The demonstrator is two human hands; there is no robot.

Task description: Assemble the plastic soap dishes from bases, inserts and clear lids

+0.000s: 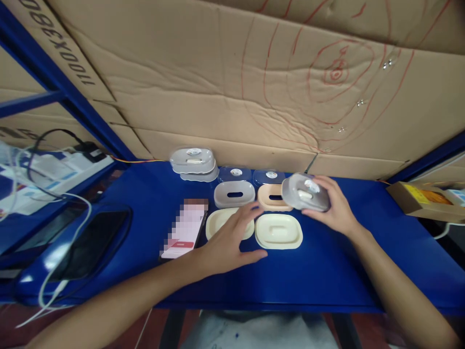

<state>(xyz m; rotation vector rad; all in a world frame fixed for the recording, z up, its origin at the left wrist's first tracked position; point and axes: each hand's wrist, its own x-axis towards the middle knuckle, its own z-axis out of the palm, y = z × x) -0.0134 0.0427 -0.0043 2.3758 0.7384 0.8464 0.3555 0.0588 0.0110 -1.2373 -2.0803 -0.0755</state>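
My right hand [337, 206] grips a grey oval box with a clear lid and a round sticker [303, 193], raised over the right end of a peach slotted oval piece [264, 199]. My left hand [227, 249] hovers with fingers apart, partly covering a cream oval dish [218, 224]; nothing is in it. Right of that lies a second cream oval dish [279, 231]. Behind the dishes is a grey slotted oval piece [223, 198], beside the peach one. Two clear lids with stickers, a left lid [236, 173] and a right lid [269, 176], lie farther back.
Two grey lidded boxes [193, 162] are stacked at the back left of the blue table [334, 281]. A phone with a lit screen [189, 220] lies left of the dishes. Cables and a power strip [65, 172] are farther left. A cardboard box [421, 201] stands right.
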